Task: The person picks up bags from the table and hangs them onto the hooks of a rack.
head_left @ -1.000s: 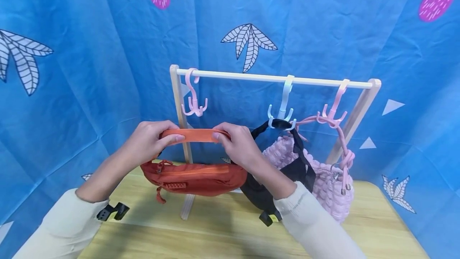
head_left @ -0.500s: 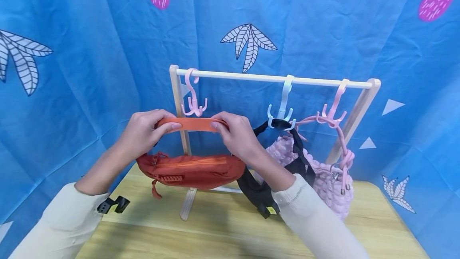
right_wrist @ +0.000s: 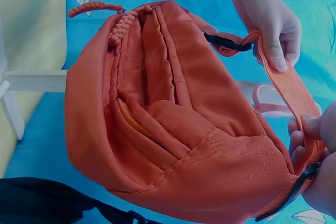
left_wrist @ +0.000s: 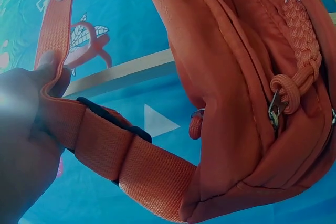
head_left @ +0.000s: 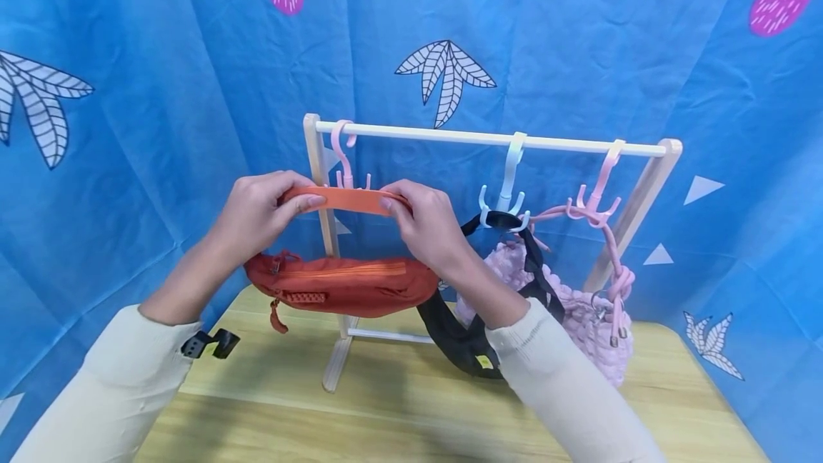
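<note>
An orange-red waist bag (head_left: 341, 284) hangs by its strap (head_left: 356, 200) from both hands, in front of the left part of a hanging rack. My left hand (head_left: 260, 209) pinches the strap's left end between thumb and fingers. At the other end my right hand (head_left: 427, 223) pinches it likewise, leaving a flat stretch of strap between them. Behind this stretch is a pink hook (head_left: 343, 156), its lower prongs partly hidden. In the left wrist view a black buckle (left_wrist: 113, 118) sits on the strap below the hand. Braided zipper pulls (right_wrist: 122, 27) show in the right wrist view.
The rack's white bar (head_left: 424, 134) also carries a light blue hook (head_left: 511, 170) with a black bag (head_left: 459, 341) and another pink hook (head_left: 601, 188) with a fluffy lilac bag (head_left: 594, 341). The rack stands on a wooden table (head_left: 360, 413) before a blue curtain (head_left: 579, 41).
Both hands have risen with the waist bag. The strap has come up in front of the left pink hook's prongs. The other bags stay hanging in place.
</note>
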The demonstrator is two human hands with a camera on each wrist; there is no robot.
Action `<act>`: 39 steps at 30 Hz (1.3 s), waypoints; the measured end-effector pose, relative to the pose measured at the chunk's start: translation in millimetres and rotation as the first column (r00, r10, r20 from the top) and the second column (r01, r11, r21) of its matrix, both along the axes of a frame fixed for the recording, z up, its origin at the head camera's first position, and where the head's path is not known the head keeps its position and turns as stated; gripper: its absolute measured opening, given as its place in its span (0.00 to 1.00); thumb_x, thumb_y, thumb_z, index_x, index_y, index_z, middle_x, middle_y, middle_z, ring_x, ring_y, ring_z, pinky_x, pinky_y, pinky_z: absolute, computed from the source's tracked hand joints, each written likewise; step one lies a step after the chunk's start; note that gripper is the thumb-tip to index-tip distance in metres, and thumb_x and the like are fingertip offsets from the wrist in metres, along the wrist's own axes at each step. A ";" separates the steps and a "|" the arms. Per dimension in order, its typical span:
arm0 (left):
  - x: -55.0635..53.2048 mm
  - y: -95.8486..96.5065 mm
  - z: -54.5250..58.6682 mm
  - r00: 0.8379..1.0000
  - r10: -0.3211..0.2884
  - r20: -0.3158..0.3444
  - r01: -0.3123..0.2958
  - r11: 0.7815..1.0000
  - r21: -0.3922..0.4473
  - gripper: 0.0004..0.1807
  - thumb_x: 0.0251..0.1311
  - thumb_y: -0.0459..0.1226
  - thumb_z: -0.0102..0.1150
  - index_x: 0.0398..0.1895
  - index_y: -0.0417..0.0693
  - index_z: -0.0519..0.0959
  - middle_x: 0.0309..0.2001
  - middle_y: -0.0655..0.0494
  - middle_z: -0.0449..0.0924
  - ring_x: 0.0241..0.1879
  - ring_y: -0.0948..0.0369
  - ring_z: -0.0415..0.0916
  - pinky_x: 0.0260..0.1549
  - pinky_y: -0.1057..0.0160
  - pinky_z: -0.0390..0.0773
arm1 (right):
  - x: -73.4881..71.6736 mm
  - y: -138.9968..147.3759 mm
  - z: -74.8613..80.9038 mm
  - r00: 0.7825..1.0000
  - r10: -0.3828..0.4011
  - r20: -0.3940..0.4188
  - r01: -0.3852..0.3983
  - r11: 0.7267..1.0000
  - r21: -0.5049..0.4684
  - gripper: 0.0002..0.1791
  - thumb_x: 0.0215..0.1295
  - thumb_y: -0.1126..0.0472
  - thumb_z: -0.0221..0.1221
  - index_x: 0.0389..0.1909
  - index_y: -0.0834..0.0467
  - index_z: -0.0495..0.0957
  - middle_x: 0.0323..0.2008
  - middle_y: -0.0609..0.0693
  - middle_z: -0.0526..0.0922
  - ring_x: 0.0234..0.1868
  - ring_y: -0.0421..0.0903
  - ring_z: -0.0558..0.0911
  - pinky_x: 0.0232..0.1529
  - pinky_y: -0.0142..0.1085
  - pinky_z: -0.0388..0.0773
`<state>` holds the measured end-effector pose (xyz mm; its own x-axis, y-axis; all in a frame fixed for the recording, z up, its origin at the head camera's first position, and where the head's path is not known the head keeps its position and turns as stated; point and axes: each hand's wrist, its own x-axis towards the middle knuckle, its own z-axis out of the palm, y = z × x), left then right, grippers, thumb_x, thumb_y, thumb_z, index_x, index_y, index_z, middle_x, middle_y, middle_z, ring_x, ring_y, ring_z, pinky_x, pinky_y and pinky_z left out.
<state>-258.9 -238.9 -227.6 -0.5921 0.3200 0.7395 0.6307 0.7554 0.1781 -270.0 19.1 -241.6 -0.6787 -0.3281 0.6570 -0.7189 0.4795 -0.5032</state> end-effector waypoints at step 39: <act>-12.1 0.1 20.1 0.998 0.052 -0.041 -0.052 0.999 0.001 0.10 0.70 0.37 0.64 0.46 0.39 0.86 0.38 0.42 0.88 0.30 0.54 0.77 0.26 0.72 0.67 | -22.3 -7.1 17.4 0.996 -0.034 -0.088 0.034 0.999 0.003 0.12 0.77 0.62 0.58 0.53 0.63 0.84 0.46 0.59 0.88 0.35 0.49 0.80 0.32 0.32 0.75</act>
